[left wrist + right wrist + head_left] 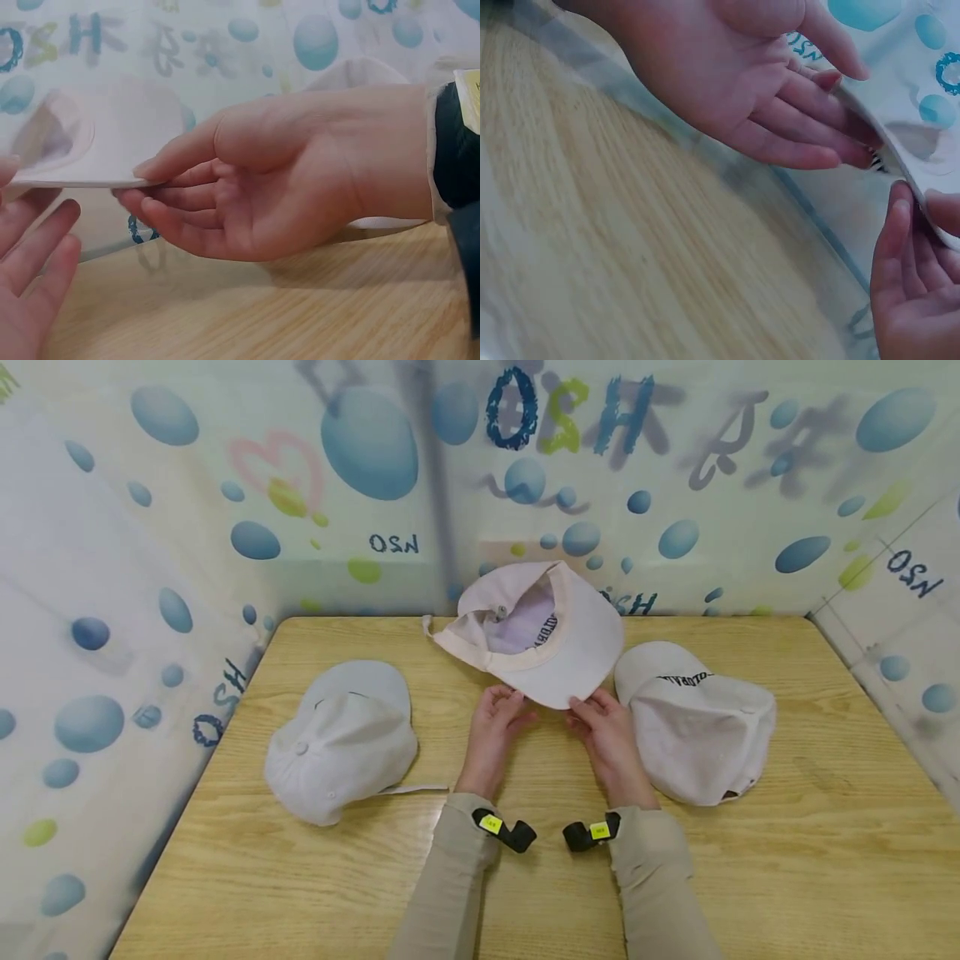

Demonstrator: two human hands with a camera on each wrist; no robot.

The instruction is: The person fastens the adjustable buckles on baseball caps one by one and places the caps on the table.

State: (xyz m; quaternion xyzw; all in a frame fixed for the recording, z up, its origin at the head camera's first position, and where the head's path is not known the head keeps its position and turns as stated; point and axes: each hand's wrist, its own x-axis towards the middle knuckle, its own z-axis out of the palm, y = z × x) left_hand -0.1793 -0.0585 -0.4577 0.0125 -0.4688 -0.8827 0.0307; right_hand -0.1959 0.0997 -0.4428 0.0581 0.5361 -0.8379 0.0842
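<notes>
A white baseball cap (592,635) is held raised near the table's back edge, tilted so its hollow inside faces me and its brim points toward me. Black lettering shows through the opening. My left hand (491,727) holds the brim's front edge at its left part, thumb on top and fingers below. Farther right along that edge, my right hand (607,735) pinches the brim between thumb and fingers. In the left wrist view, the right hand's fingers (187,214) curl beneath the thin brim (97,182). The left hand's palm (712,67) faces up in the right wrist view.
On the wooden table (525,910), a pale grey cap (345,752) lies at left with its strap stretched rightward. Another white cap (697,727) with black lettering lies close beside my right hand. A printed cloth wall (480,510) stands right behind the table.
</notes>
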